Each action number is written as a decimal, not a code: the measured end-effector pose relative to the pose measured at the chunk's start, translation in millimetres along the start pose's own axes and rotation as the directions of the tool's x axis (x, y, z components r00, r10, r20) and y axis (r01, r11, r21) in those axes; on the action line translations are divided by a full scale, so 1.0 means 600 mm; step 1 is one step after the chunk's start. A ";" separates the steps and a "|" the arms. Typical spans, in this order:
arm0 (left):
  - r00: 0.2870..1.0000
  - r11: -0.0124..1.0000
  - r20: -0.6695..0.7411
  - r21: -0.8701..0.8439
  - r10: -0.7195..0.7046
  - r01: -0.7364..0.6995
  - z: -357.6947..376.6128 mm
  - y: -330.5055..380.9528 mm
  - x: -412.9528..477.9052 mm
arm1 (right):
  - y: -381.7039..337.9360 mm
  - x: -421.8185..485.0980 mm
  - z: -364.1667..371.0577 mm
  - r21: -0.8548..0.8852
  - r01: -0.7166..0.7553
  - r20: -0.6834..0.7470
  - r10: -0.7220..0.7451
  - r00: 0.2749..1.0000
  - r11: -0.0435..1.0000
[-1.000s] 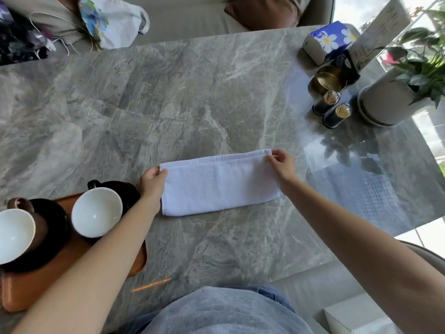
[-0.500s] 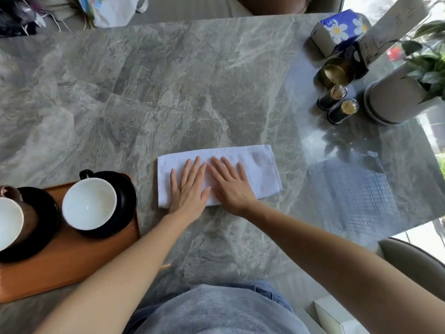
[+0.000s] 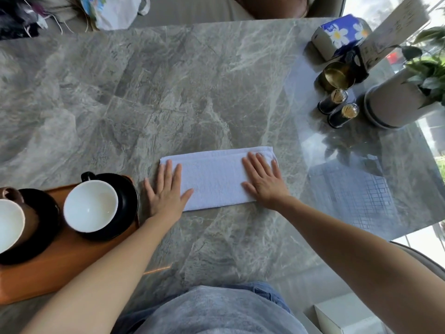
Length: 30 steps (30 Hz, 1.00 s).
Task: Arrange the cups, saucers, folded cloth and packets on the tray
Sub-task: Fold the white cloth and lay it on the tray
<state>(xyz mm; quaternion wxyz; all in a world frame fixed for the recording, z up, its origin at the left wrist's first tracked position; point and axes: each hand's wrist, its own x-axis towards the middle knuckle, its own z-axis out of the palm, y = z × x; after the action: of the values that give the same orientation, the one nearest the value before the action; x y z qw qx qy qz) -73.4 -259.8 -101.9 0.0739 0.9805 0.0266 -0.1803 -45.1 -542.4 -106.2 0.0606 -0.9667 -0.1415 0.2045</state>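
Tray (image 3: 60, 273): orange, at 8 o'clock on the marble table (image 3: 168, 92).
Cups (image 3: 90, 205): two white-lined cups on black saucers (image 3: 127, 201), on the tray.
Left hand (image 3: 166, 191): flat, fingers spread, holding nothing, on the cloth's left end.
Folded cloth (image 3: 214, 179): white, centre of the table, off the tray.
Right hand (image 3: 263, 179): flat, fingers spread, holding nothing, on its right end.

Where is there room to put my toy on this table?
The grey marble table is bare beyond the white folded cloth. It is crowded at the far right, around the white plant pot and dark shakers.
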 end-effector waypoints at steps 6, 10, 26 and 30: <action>0.948 0.900 -0.254 -0.340 0.192 -0.273 -0.004 0.051 -0.086 | -0.014 -0.009 -0.012 0.108 -0.026 -0.004 0.026 1.000 0.994; 0.978 0.930 -0.073 -0.302 0.197 -0.210 0.038 0.026 -0.146 | -0.008 -0.018 -0.021 0.121 -0.034 0.004 0.034 0.999 0.992; 0.995 0.703 0.006 -0.707 -0.104 0.078 -0.071 0.029 0.038 | -0.101 -0.143 0.004 0.387 -0.199 0.150 0.152 0.977 0.900; 0.995 0.715 0.023 -0.694 -0.095 0.085 -0.102 0.030 0.088 | -0.170 -0.144 0.008 0.537 -0.198 0.320 0.019 0.947 0.820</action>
<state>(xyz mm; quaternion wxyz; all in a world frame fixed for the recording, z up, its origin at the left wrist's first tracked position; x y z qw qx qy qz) -1.3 -266.7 -61.6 0.4267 0.8801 0.1403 -0.1537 -148.0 -470.5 -60.3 0.3084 -0.8697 -0.0264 0.3844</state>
